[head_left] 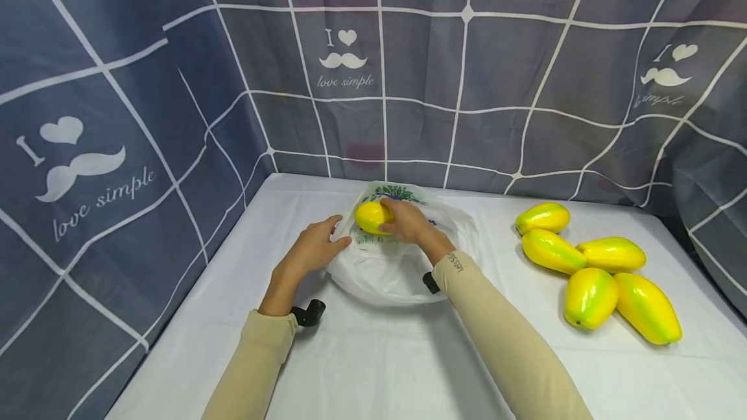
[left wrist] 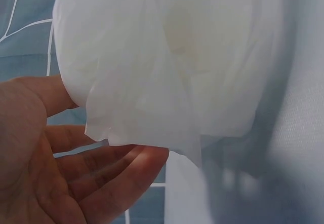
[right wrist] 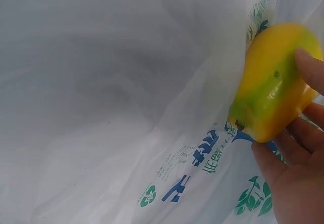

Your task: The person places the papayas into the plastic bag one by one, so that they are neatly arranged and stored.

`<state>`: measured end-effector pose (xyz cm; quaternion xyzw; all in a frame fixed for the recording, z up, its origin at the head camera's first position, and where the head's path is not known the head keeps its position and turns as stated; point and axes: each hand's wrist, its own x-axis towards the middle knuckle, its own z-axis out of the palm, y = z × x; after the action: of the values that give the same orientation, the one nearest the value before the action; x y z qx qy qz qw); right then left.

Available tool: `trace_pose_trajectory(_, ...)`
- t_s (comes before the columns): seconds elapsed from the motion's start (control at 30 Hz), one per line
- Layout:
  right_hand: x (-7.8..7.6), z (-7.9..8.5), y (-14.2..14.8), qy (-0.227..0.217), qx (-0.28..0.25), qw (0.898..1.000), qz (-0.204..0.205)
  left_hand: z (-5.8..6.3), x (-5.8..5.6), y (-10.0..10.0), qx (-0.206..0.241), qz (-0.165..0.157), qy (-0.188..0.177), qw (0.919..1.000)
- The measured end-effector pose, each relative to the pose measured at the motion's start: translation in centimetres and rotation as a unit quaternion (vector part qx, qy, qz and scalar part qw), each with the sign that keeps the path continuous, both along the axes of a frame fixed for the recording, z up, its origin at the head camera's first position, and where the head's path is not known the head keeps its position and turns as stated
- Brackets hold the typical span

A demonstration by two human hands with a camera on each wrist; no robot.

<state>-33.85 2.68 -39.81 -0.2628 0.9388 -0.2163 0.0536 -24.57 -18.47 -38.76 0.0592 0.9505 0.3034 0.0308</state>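
Note:
A yellow-green papaya (head_left: 371, 218) is in my right hand (head_left: 411, 222), which grips it over the mouth of a white plastic bag (head_left: 403, 277). In the right wrist view the thumb lies on top of the papaya (right wrist: 273, 77) and the fingers of the hand (right wrist: 298, 163) curl under it, against the printed plastic. My left hand (head_left: 312, 248) is at the bag's left edge, thumb and fingers spread apart. The left wrist view shows the fingertips of that hand (left wrist: 86, 168) touching the bag's rim (left wrist: 136, 127), partly behind the thin plastic, without a visible pinch.
Several more papayas (head_left: 591, 297) lie in a cluster on the right of the white-covered table (head_left: 373, 368). A dark checked curtain (head_left: 420, 70) with white lines hangs behind the table and along its left side.

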Motion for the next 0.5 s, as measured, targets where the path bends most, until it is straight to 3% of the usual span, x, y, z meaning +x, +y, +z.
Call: trace_pose_trajectory(0.5,0.14,0.11,0.19,0.02,-0.016,1.0,0.015,0.3,0.14,0.0,-0.008,0.004,0.0,1.0)
